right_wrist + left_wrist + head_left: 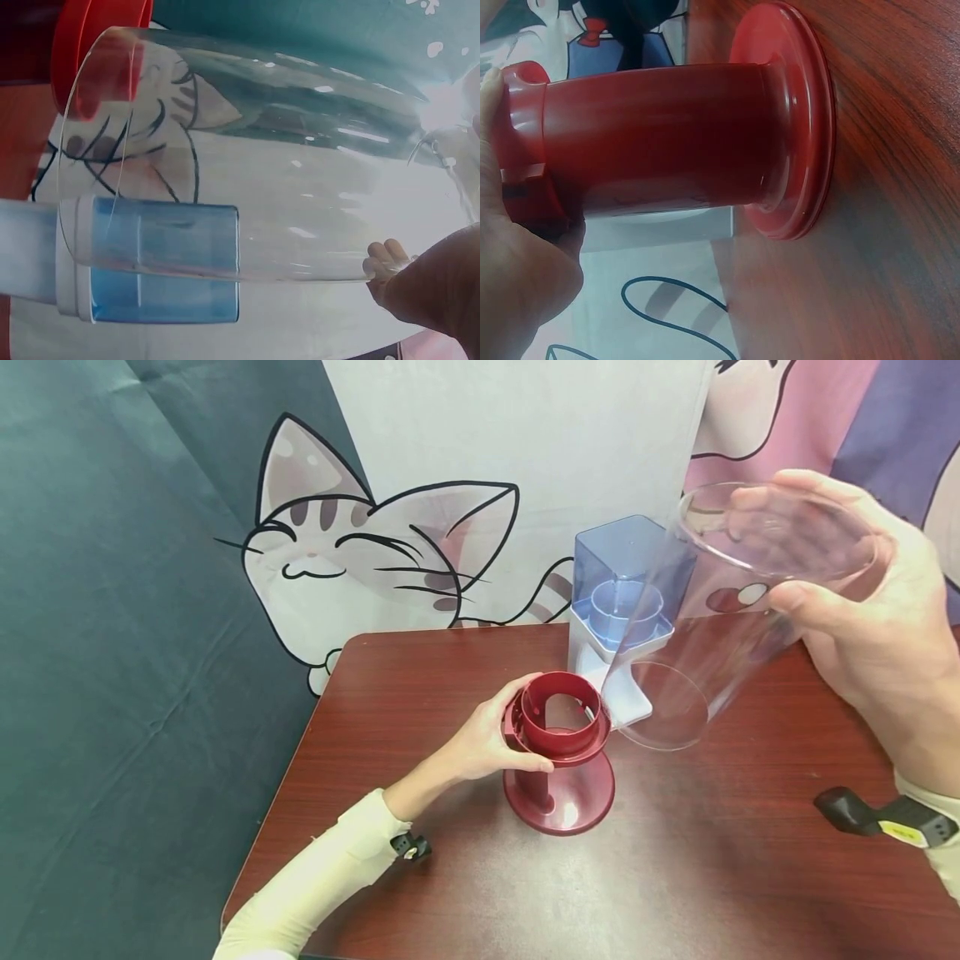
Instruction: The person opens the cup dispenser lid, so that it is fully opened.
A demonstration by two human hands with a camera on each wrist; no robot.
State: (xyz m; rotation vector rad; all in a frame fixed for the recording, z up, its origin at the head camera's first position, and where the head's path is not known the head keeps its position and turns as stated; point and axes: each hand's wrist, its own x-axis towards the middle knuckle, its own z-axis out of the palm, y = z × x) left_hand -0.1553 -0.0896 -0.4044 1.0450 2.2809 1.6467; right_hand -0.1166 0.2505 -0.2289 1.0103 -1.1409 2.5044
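The right grip (892, 627) clasps a clear round cylinder (712, 635) near its top, leaving the lower rim free, while the left grip (483, 743) curls round a red plastic round-based stand (562, 743), apparently steadying it on the brown bench (712, 860) below, a blue-and-white boxy dispenser (600, 602) beyond.

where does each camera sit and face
Head: on the head, facing forward and down at the table; left hand, right hand, sleeves show.
Left wrist: on that wrist, facing the red stand; left hand shows.
Right wrist: on that wrist, facing the clear cylinder; right hand shows.
Head and right wrist share the cylinder.
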